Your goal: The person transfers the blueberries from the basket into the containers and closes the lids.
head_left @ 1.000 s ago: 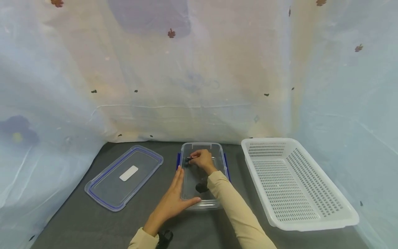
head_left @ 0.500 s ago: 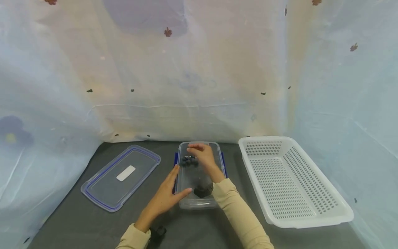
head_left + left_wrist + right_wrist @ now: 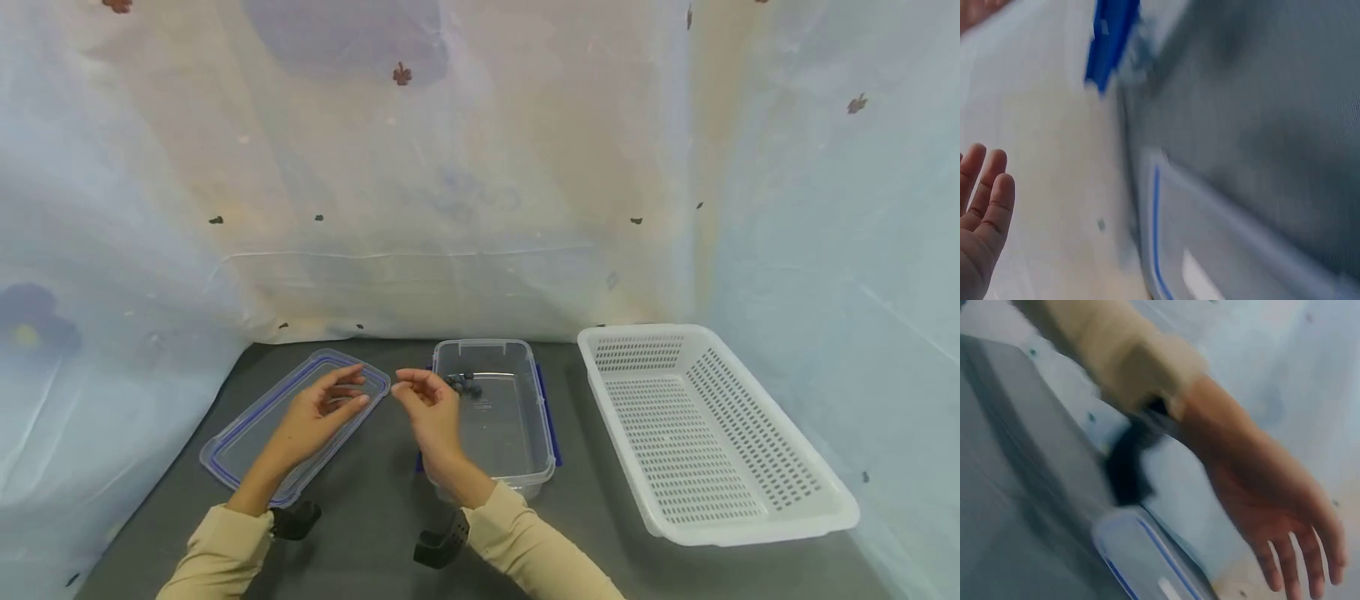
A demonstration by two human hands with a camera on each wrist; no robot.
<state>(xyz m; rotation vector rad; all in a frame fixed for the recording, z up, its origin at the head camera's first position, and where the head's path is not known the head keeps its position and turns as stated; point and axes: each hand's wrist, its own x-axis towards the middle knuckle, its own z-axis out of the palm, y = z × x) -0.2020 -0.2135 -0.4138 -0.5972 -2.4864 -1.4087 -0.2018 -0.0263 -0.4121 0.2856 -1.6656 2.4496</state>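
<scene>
My left hand (image 3: 311,421) hovers over the clear lid (image 3: 251,442) with the blue seal, its fingers slightly bent and spread from the thumb. The right wrist view shows the same left hand (image 3: 1272,494) with nothing in it. My right hand (image 3: 435,421) is raised at the left side of the clear plastic box (image 3: 517,433), its fingers bent toward the thumb and nothing seen between them. Inside the box, several small dark round things (image 3: 472,388) lie clustered at the far left. The right hand hides part of the box's left wall.
A white perforated basket (image 3: 690,450) stands to the right of the box. The lid lies flat at the left, with a white label (image 3: 1197,275) on it. Blue latches (image 3: 553,442) hang at the box's sides. A patterned sheet (image 3: 480,183) hangs behind the dark table (image 3: 360,542).
Both hands have left the box and moved left, the left one to above the lid. My right hand has come away from the dark round things, which stay in the box.
</scene>
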